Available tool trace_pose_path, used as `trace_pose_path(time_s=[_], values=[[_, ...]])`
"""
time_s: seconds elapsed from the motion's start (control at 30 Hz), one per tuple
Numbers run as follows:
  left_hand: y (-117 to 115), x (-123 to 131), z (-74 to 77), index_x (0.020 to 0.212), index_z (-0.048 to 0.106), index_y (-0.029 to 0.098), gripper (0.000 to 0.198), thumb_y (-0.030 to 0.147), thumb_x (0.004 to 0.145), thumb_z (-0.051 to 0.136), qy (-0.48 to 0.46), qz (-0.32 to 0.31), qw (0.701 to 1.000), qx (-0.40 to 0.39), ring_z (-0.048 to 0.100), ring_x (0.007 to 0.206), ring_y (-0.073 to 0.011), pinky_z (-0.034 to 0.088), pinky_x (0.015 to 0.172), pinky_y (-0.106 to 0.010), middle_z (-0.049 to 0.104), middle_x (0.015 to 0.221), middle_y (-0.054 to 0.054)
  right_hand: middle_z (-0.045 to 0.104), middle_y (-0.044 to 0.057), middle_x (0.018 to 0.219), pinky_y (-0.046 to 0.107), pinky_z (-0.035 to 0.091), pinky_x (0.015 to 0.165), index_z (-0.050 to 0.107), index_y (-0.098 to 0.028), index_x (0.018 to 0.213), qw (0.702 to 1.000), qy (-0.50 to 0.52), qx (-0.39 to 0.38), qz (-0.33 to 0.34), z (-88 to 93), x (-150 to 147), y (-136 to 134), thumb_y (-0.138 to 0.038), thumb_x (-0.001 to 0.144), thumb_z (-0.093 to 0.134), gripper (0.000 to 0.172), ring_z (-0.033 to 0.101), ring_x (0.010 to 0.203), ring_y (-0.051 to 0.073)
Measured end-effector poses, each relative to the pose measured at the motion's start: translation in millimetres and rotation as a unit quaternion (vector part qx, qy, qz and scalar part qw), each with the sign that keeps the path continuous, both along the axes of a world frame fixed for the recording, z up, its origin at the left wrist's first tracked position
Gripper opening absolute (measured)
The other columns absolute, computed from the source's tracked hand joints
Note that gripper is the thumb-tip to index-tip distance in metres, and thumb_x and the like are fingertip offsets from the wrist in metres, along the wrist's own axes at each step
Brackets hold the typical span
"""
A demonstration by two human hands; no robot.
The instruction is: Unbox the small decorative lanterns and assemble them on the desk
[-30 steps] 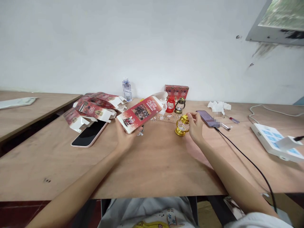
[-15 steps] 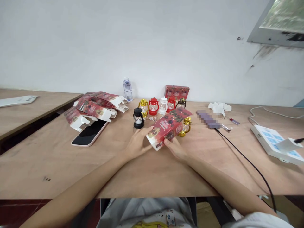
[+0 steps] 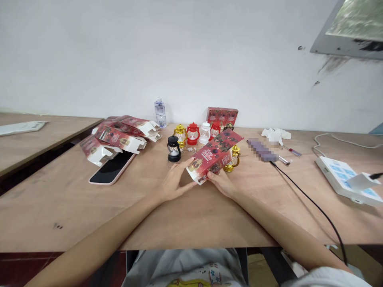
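A red printed cardboard box [image 3: 213, 156] is held at a tilt above the table between both hands. My left hand [image 3: 175, 181] grips its near left end, fingers along the side and thumb at the bottom edge. My right hand [image 3: 222, 182] is closed on the lower right side, its thumb against the face. Just left of the box stands a small black lantern [image 3: 174, 150]. A gold lantern [image 3: 235, 158] is partly hidden behind the box's right side. Behind it are another gold lantern [image 3: 180, 136], a red lantern [image 3: 193, 134], a white lantern [image 3: 205, 133] and others.
Several flattened red boxes [image 3: 115, 135] lie at left, over a phone [image 3: 112, 169]. A water bottle [image 3: 160, 113] and upright red boxes [image 3: 222, 115] stand by the wall. At right are a cabled device [image 3: 263, 150], crumpled tissue [image 3: 275, 135], a screwdriver [image 3: 295, 152] and a power strip [image 3: 344, 179].
The box has tilted slightly, its far end rising up and to the right. Both hands keep hold of it and have shifted only a little.
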State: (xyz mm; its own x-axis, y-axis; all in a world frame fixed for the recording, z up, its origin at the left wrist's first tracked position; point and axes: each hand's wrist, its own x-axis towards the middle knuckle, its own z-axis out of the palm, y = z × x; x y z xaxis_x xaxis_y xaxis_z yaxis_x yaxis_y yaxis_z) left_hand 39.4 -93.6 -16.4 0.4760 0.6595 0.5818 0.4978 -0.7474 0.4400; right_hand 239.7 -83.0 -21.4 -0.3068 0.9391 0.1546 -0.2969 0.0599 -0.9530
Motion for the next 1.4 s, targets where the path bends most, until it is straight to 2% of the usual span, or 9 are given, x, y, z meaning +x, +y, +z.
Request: trace_pose_path(time_s=[0.17,0.3,0.43,0.73,0.97,1.1,1.17,1.3,1.4], values=[[-2.5,1.5,-1.1,0.140,0.024,0.025,0.067,0.025,0.081,0.056,-0.053,-0.025,0.998,-0.013,0.045,0.123,-0.0282,0.036,0.101,-0.045,0.043,0.136,-0.014,0.067,0.004,0.104,0.043,0.044,0.096,0.063,-0.025,0.095,1.000,-0.006,0.007,0.001,-5.3,1.1,0.4,-0.049,0.053,0.081,0.052,0.060,0.101,0.025],[-4.3,4.2,3.4,0.138,0.028,0.024,0.063,0.017,0.081,0.052,-0.111,-0.045,0.993,-0.022,0.041,0.125,-0.0269,0.034,0.104,-0.044,0.041,0.136,-0.012,0.067,0.001,0.108,0.042,0.043,0.099,0.064,-0.027,0.096,1.000,-0.014,0.026,-0.008,-4.8,-1.6,-3.5,-0.041,0.056,0.080,0.046,0.057,0.107,0.023],[-5.6,7.0,6.5,0.137,0.030,0.025,0.058,0.017,0.083,0.049,-0.139,-0.048,0.988,-0.038,0.037,0.127,-0.0267,0.032,0.106,-0.045,0.039,0.136,-0.012,0.065,-0.001,0.113,0.042,0.041,0.102,0.062,-0.030,0.102,0.999,-0.012,0.040,-0.001,-1.7,-4.0,-6.2,-0.038,0.059,0.079,0.046,0.056,0.110,0.022],[-4.2,8.7,2.9,0.135,0.034,0.025,0.057,0.018,0.082,0.054,-0.162,-0.047,0.985,-0.042,0.043,0.121,-0.0259,0.038,0.102,-0.043,0.042,0.129,-0.012,0.067,0.000,0.107,0.042,0.043,0.099,0.065,-0.027,0.096,1.000,0.001,0.009,-0.023,-5.0,-2.2,-4.4,-0.035,0.056,0.081,0.043,0.057,0.106,0.022],[-3.2,11.8,0.4,0.129,0.037,0.022,0.052,0.018,0.081,0.056,-0.214,-0.050,0.973,-0.068,0.049,0.117,-0.0250,0.045,0.095,-0.041,0.045,0.127,-0.013,0.067,0.000,0.106,0.042,0.040,0.102,0.065,-0.026,0.094,0.999,0.030,-0.016,-0.013,-5.7,-2.8,-2.7,-0.036,0.053,0.083,0.046,0.057,0.106,0.022],[0.2,9.9,-4.1,0.124,0.037,0.023,0.043,0.017,0.083,0.049,-0.251,-0.040,0.961,-0.107,0.059,0.101,-0.0205,0.053,0.077,-0.032,0.051,0.119,-0.012,0.066,0.001,0.110,0.045,0.040,0.102,0.062,-0.027,0.099,0.996,0.072,-0.041,-0.029,-2.5,-2.9,-3.8,-0.041,0.050,0.084,0.055,0.057,0.107,0.024],[0.7,9.1,-3.8,0.120,0.039,0.022,0.041,0.018,0.082,0.051,-0.234,-0.019,0.969,-0.080,0.060,0.097,-0.0195,0.053,0.074,-0.031,0.053,0.115,-0.011,0.066,0.001,0.109,0.044,0.042,0.100,0.061,-0.027,0.100,0.995,0.084,-0.047,-0.033,-1.4,-2.8,-4.4,-0.040,0.049,0.085,0.058,0.058,0.106,0.024],[-0.6,8.9,0.1,0.121,0.040,0.020,0.051,0.023,0.075,0.061,-0.125,0.025,0.990,0.053,0.057,0.100,-0.0227,0.051,0.082,-0.037,0.055,0.111,-0.011,0.069,0.001,0.099,0.041,0.046,0.095,0.064,-0.025,0.095,0.995,0.083,-0.047,-0.003,1.3,-3.2,-5.2,-0.042,0.051,0.084,0.051,0.061,0.098,0.022],[0.0,6.9,0.7,0.131,0.032,0.020,0.064,0.031,0.075,0.062,-0.056,0.074,0.985,0.149,0.055,0.107,-0.0268,0.049,0.085,-0.042,0.053,0.117,-0.014,0.070,0.002,0.095,0.040,0.049,0.090,0.065,-0.024,0.091,0.995,0.090,-0.041,0.011,3.6,-3.5,-5.3,-0.044,0.054,0.082,0.046,0.063,0.092,0.022]])
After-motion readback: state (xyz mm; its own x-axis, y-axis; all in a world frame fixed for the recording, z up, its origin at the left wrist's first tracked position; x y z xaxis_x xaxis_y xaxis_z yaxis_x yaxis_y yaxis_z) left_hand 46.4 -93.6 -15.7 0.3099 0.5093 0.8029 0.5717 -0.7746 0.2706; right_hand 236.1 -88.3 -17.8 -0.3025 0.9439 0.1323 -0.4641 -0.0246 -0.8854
